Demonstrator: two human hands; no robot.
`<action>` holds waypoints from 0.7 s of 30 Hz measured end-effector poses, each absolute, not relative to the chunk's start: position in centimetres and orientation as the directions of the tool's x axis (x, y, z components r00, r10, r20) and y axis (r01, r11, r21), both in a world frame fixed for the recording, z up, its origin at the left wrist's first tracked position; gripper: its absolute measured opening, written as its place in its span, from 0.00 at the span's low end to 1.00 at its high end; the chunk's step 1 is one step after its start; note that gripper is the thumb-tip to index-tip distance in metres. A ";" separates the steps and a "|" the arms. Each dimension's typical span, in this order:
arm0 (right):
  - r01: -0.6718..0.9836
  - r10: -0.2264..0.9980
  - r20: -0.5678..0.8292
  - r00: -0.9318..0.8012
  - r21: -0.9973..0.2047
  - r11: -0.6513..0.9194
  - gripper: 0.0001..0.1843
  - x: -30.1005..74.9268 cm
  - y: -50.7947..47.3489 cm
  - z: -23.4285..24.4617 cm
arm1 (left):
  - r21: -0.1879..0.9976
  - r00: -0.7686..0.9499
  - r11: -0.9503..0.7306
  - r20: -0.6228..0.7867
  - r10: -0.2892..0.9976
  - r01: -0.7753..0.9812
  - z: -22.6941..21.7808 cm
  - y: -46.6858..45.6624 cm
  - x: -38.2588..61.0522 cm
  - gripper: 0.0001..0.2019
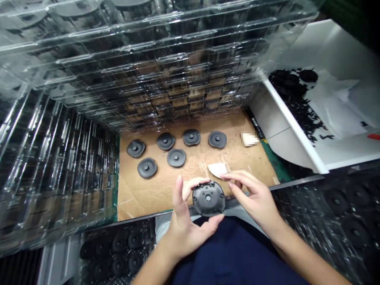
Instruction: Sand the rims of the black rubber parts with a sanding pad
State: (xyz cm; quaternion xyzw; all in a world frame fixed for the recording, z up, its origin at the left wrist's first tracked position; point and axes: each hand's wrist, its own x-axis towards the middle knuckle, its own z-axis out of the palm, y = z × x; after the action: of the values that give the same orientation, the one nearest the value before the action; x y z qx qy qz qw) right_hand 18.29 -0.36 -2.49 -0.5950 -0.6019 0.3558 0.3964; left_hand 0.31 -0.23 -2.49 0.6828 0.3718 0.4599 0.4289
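My left hand [185, 221] grips a round black plastic disc [208, 198] by its rim, thumb below and fingers above, holding it over my lap. My right hand [252, 196] is at the disc's upper right edge, fingertips pinched together against the rim; whether they hold anything small I cannot tell. Several similar black discs [175, 157] lie flat on a sheet of brown cardboard [148, 194] beyond my hands. A small white scrap [217, 169] lies on the cardboard just above the held disc.
Tall stacks of clear plastic trays [142, 67] wall in the back and left [56, 170]. A white bin [297, 130] with black scraps [297, 99] stands at right. Trays holding black discs sit at lower left [124, 249] and right [341, 213].
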 end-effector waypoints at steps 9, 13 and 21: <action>0.093 0.922 -0.206 -0.327 -0.978 -0.186 0.08 18.5 -0.1 2.0 | 0.967 0.317 -0.244 0.211 0.925 0.068 -1.4 -1.2 -0.5 0.53; 0.021 0.781 -0.305 -0.545 -0.936 -0.350 0.10 18.4 0.9 3.2 | 1.000 0.391 0.003 -0.007 0.920 0.011 -0.7 -1.8 -1.0 0.51; -0.133 0.718 -0.309 -0.624 -0.863 -0.487 0.11 17.7 1.0 4.0 | 0.991 0.498 0.126 -0.126 0.858 0.035 1.0 -1.8 -1.1 0.48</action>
State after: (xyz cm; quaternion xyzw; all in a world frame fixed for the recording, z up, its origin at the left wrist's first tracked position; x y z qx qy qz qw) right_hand 17.70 1.03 4.00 -0.3406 -0.4295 0.7922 0.2684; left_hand -1.13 -1.80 0.97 0.5786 0.3858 0.3199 0.6434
